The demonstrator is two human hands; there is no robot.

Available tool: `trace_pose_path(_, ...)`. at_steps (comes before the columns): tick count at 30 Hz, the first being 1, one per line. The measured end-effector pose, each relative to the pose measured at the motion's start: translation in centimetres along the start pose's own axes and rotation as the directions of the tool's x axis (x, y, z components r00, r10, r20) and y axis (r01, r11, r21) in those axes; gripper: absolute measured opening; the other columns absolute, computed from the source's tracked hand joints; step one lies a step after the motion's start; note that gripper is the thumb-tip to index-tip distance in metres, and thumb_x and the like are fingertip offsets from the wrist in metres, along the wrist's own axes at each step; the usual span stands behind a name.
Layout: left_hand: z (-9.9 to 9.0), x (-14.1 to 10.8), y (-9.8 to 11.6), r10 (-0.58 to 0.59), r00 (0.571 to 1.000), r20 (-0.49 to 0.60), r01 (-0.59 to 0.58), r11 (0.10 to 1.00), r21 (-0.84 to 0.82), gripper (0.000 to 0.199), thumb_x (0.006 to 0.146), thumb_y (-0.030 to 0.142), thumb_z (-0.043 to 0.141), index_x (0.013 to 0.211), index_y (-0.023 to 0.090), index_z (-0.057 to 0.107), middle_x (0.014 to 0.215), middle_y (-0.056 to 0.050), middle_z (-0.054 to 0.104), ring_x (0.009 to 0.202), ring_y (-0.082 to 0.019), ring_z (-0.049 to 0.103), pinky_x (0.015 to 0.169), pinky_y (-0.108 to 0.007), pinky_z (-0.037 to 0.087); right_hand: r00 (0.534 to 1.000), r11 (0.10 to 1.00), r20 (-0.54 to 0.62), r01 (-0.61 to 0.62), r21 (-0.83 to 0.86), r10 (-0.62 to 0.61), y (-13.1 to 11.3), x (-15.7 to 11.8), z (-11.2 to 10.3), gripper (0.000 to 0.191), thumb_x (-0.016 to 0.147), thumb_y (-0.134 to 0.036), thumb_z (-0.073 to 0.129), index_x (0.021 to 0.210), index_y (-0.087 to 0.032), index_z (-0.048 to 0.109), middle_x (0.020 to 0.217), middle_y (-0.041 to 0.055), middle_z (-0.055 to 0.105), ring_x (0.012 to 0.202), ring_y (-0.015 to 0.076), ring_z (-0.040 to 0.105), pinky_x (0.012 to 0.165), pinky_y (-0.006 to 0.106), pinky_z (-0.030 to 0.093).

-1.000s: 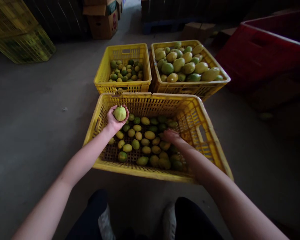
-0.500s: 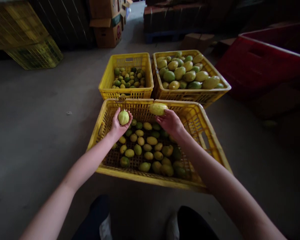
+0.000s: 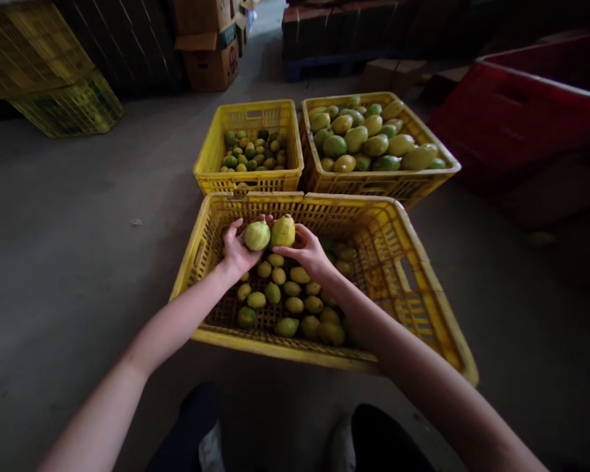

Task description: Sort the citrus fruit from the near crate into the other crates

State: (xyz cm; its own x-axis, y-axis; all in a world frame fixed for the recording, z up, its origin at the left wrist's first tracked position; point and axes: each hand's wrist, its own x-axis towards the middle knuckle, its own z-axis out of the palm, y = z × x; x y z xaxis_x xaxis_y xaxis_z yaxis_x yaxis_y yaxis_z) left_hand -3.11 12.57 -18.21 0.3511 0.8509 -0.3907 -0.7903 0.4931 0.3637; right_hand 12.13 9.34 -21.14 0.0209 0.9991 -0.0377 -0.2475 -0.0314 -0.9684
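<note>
My left hand [image 3: 240,250] cradles a round pale green fruit [image 3: 257,235] in its palm, above the front yellow crate [image 3: 324,357]. Close beside it, my right hand [image 3: 307,250] grips a yellow-green fruit [image 3: 283,231], its stem end up. The two fruits are side by side, nearly touching. Below both hands, several green and yellow fruits [image 3: 294,305] lie spread over the crate's bottom; my hands and right forearm hide some of them.
Behind stand a yellow crate [image 3: 248,177] of small fruits and another [image 3: 383,178] heaped with larger ones. A red bin [image 3: 511,124] is at the right, stacked yellow crates [image 3: 69,105] at the left, cardboard boxes [image 3: 210,69] at the back.
My right hand has moved left with its fruit, which has turned from lying sideways to upright. My left hand has shifted slightly right, bringing the two fruits together.
</note>
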Motion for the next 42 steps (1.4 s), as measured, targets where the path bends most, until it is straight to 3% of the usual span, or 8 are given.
trace_pose_path(5,-0.4,0.1,-0.6,0.004,1.0,0.011,-0.005,0.999,0.05,0.04,0.088,0.04,0.041,0.094,0.011,0.068,0.089,-0.011,0.072,0.096,-0.024,0.067,0.084,-0.034,0.052,0.999,0.999,0.044,0.01,-0.031,-0.009,-0.5,-0.5,0.1,0.057,0.046,-0.032,0.09,0.095,-0.021,0.064,0.089,0.0006,0.07,0.089,0.0219,0.065,0.085,0.038,0.053)
trace_pose_path(8,-0.6,0.4,-1.3,-0.012,0.992,-0.122,0.026,0.993,0.111,0.04,0.088,0.045,0.042,0.085,0.014,0.067,0.074,-0.006,0.069,0.084,-0.022,0.067,0.073,-0.03,0.052,0.997,1.0,0.076,0.003,-0.03,0.0,-0.5,-0.4,0.0,0.056,0.047,-0.034,0.09,0.096,-0.021,0.064,0.088,0.0012,0.071,0.09,0.0226,0.066,0.088,0.04,0.052)
trace_pose_path(14,-0.8,1.7,-1.6,-0.012,0.956,-0.293,0.043,0.994,0.1,0.037,0.092,0.05,0.044,0.084,0.019,0.063,0.063,0.0,0.061,0.059,-0.014,0.056,0.056,-0.025,0.047,0.997,0.998,-0.069,-0.013,0.059,0.017,0.2,0.2,-0.9,0.06,0.042,-0.028,0.091,0.09,-0.024,0.055,0.087,-0.0012,0.071,0.083,0.0203,0.067,0.08,0.037,0.054)
trace_pose_path(19,-0.8,1.8,0.1,0.02,0.977,-0.212,0.019,0.984,0.179,0.035,0.094,0.043,0.042,0.1,0.018,0.066,0.071,-0.003,0.066,0.059,-0.013,0.059,0.052,-0.022,0.047,0.997,0.992,-0.023,-0.074,0.101,0.076,0.0,0.2,-1.1,0.057,0.045,-0.025,0.089,0.096,-0.022,0.062,0.087,-0.0007,0.073,0.08,0.0185,0.066,0.082,0.036,0.053)
trace_pose_path(25,0.3,1.1,1.8,0.019,0.977,-0.212,0.012,0.989,0.145,0.034,0.089,0.043,0.049,0.092,0.013,0.064,0.063,-0.003,0.063,0.054,-0.013,0.059,0.046,-0.02,0.045,0.994,0.984,0.008,-0.107,0.14,0.107,-0.5,0.1,-1.3,0.049,0.052,-0.027,0.085,0.098,-0.022,0.069,0.089,-0.0008,0.073,0.074,0.0153,0.065,0.076,0.032,0.053)
trace_pose_path(34,0.2,1.0,1.5,-0.011,0.998,-0.054,0.02,0.986,0.168,0.021,0.09,0.031,0.052,0.089,0.015,0.065,0.081,-0.007,0.069,0.076,-0.017,0.067,0.067,-0.025,0.053,0.987,0.946,0.087,-0.152,0.287,0.132,-0.8,0.4,-1.6,0.04,0.061,-0.025,0.073,0.101,-0.028,0.065,0.089,-0.0014,0.073,0.082,0.0204,0.069,0.083,0.041,0.056)
trace_pose_path(38,0.3,1.1,1.4,-0.022,0.997,-0.078,0.033,0.99,0.135,0.029,0.093,0.038,0.048,0.1,0.016,0.066,0.08,-0.006,0.069,0.078,-0.017,0.067,0.068,-0.025,0.055,0.991,0.95,0.055,-0.131,0.282,0.12,-1.0,0.2,-1.4,0.038,0.064,-0.035,0.075,0.1,-0.028,0.064,0.099,0.0006,0.071,0.092,0.0225,0.067,0.083,0.042,0.057)
trace_pose_path(42,0.4,0.9,1.4,-0.1,0.993,-0.068,0.109,0.984,0.144,0.047,0.097,0.048,0.034,0.098,0.013,0.065,0.08,-0.01,0.069,0.066,-0.016,0.065,0.055,-0.023,0.054,0.987,0.963,0.049,-0.158,0.216,0.151,-0.7,0.2,-1.6,0.039,0.063,-0.041,0.079,0.096,-0.027,0.062,0.086,-0.0008,0.067,0.068,0.0169,0.063,0.065,0.035,0.057)
